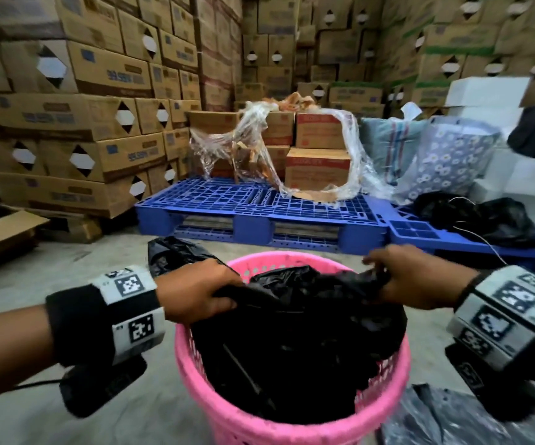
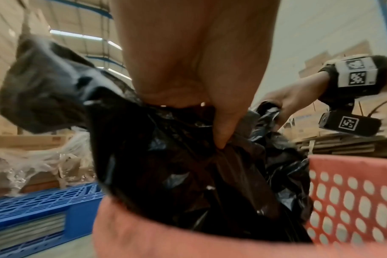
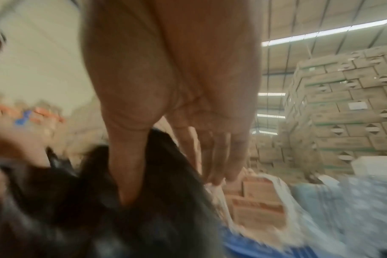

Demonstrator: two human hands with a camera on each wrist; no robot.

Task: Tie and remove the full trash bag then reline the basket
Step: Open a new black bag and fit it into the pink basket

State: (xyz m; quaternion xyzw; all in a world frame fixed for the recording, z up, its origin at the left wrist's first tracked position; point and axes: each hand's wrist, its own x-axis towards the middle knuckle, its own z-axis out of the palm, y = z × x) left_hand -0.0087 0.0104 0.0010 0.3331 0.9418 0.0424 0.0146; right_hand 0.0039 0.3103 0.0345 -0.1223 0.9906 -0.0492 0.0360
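A pink perforated basket (image 1: pixel 295 431) (image 2: pixel 347 200) stands on the floor with a black trash bag (image 1: pixel 295 335) (image 2: pixel 188 174) (image 3: pixel 99 218) inside it. My left hand (image 1: pixel 201 293) (image 2: pixel 210 108) grips the bag's left top edge above the rim. A loose end of the bag (image 1: pixel 176 255) (image 2: pixel 44 90) sticks out behind that hand. My right hand (image 1: pixel 410 277) (image 2: pixel 283 103) (image 3: pixel 166 157) pinches the bag's right top edge, thumb pressed into the plastic, fingers stretched out behind it. The bag's mouth is pulled up between both hands. Its contents are hidden.
Blue pallets (image 1: pixel 259 207) with shrink-wrapped cartons (image 1: pixel 317 165) lie just behind the basket. Tall carton stacks (image 1: pixel 67 107) wall the left and back. More black plastic (image 1: pixel 484 216) lies on the right pallet, a grey bag (image 1: pixel 446 419) on the floor at the right.
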